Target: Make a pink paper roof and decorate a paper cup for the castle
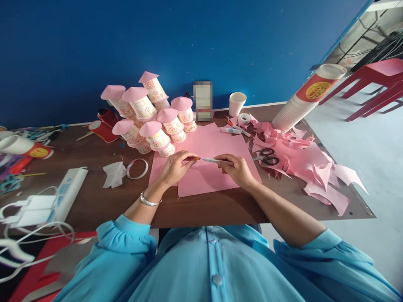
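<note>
The left hand [179, 165] pinches the orange end of a thin marker [209, 160], and the right hand [233, 168] pinches its white body, so the marker lies flat between them. I can't read any words on it, and the fingers hide part of it. Under both hands is big pink paper [204, 184]; the hands cover some of it. Just right of the right hand are black scissors [266, 156], with the blades partly out of sight. Past the right hand is a small white tube [231, 131] with blue marks too tiny to read. Beyond the left hand stand paper cup towers [146, 110] with pink pointy roofs and red and yellow drawings; the front ones hide bits of the back ones. Farther past the hands, a tall thing [203, 100] is all blurry squares. Far off to the right of the right hand leans a cup stack [296, 111]. Its red label has a yellow circle with red writing I can't make out.
</note>
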Demonstrator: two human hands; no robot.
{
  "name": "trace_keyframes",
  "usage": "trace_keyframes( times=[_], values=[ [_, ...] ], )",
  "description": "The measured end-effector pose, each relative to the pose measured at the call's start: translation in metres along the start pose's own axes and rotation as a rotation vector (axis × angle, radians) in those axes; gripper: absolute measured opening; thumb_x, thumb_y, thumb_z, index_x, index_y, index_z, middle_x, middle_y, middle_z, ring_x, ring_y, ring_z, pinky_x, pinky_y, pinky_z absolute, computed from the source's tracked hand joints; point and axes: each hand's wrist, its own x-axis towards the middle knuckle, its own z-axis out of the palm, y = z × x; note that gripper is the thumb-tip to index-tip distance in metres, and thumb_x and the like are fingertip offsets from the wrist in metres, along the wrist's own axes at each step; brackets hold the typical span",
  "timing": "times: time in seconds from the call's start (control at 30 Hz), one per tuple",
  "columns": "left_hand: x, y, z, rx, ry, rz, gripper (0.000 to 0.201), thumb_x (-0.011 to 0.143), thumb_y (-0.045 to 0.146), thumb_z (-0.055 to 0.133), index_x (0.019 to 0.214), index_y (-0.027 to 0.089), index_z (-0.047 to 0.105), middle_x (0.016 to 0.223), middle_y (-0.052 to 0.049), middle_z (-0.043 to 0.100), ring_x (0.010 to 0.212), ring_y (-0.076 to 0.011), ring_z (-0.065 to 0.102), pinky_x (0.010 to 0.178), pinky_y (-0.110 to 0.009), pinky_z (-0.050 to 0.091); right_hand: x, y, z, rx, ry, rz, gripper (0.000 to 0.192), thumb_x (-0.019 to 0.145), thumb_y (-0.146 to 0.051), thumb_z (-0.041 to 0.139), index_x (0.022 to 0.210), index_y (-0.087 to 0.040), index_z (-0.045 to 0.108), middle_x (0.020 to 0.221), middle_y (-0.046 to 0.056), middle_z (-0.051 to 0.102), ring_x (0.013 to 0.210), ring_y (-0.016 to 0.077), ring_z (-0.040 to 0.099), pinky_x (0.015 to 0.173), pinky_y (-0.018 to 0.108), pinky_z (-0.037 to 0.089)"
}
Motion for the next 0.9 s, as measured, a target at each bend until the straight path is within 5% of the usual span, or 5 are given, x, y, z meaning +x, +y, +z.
trace_keyframes(
  times=[0.4, 0.73, 0.9],
  values=[
    [-0.004, 0.002, 0.002, 0.0, -0.109, 0.13, 0.008, 0.099, 0.027, 0.068, 0.103, 0.021, 0.072, 0.094, -0.005, 0.079, 0.087, -0.0173, 0.075, 0.08, -0.03, 0.061, -0.001, 0.002, 0.0, -0.223, -0.077, -0.217, 0.021, 0.094, -0.039, 0.068, 0.096, -0.023, 0.081, 0.084, 0.006, 0.076, 0.068, 0.0167, 0.066, 0.066, 0.03, 0.052],
    [-0.009, 0.001, 0.015, 0.089, -0.054, 0.232, 0.006, 0.101, 0.024, 0.064, 0.098, 0.021, 0.068, 0.09, -0.005, 0.076, 0.082, -0.0157, 0.074, 0.074, -0.028, 0.06, -0.003, 0.009, 0.011, 0.003, -0.167, 0.052, 0.033, 0.093, -0.048, 0.065, 0.101, -0.018, 0.076, 0.07, 0.0, 0.069, 0.055, 0.0129, 0.058, 0.052, 0.025, 0.049],
    [-0.009, -0.007, 0.012, 0.183, -0.048, 0.182, 0.03, 0.101, 0.034, 0.065, 0.128, 0.023, 0.065, 0.118, -0.011, 0.077, 0.111, -0.0237, 0.073, 0.096, -0.04, 0.061, 0.002, 0.001, -0.002, -0.44, -0.11, -0.21, 0.026, 0.1, -0.027, 0.055, 0.119, -0.022, 0.072, 0.103, 0.008, 0.08, 0.086, 0.0212, 0.075, 0.079, 0.033, 0.059]
  ],
)
